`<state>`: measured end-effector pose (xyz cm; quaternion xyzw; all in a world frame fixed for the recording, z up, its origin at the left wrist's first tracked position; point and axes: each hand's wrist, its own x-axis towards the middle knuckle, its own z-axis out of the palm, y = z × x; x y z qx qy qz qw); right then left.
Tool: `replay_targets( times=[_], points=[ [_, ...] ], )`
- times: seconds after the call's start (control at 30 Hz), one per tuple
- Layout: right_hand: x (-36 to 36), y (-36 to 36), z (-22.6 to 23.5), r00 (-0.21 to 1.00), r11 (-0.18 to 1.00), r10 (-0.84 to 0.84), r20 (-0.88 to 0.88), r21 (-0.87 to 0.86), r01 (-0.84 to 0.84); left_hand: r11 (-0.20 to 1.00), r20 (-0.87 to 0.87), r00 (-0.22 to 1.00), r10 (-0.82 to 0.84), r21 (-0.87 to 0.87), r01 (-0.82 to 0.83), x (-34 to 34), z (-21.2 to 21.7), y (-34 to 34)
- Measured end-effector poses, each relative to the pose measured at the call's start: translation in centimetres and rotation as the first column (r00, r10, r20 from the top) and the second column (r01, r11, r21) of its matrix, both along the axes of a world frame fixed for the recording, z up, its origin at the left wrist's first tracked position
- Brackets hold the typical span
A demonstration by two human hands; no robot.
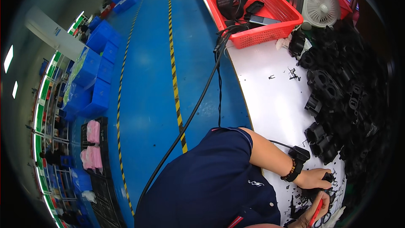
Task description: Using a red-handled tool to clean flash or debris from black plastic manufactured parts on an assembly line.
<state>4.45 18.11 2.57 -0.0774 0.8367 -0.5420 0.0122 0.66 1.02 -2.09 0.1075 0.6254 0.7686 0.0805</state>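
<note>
Left hand point(310, 179): fingers curled on one black part point(328, 177) over the smooth white table point(263, 88). Right hand point(307, 216): fingers grip one slender red tool point(316, 214). On table: one perforated red basket point(263, 36).

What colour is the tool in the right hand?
The tool looks red, best in head view.

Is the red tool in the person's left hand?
No, the right hand grips the red tool, while the left hand holds a black part.

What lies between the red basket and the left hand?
Head view: small black pieces on the white tabletop, then a black box near the left hand.
</note>
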Motion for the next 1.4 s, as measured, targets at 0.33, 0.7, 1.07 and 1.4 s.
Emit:
replay_targets(
  times=[0.33,0.7,1.07,1.4],
  points=[
    [0.4,-2.1,0.0,0.984,0.997,-0.07,-0.161,0.004,0.071,0.962,0.092,0.996,-0.004,0.272,-0.021,-1.3,-1.5,1.3],
    [-1.3,0.4,-3.2,0.985,0.964,-0.154,-0.081,-0.232,0.131,0.921,0.253,0.953,-0.165,0.386,0.057,-1.2,-0.9,0.8],
    [-0.6,-2.2,0.7,0.997,0.834,-0.031,-0.069,-0.551,-0.012,0.92,0.311,0.909,-0.277,0.358,0.158,-1.0,1.3,-2.0],
    [0.0,-1.2,2.4,0.96,0.984,-0.147,-0.237,0.064,0.166,0.92,0.27,0.906,-0.325,0.312,0.237,-0.7,1.6,-1.2]
  ],
)
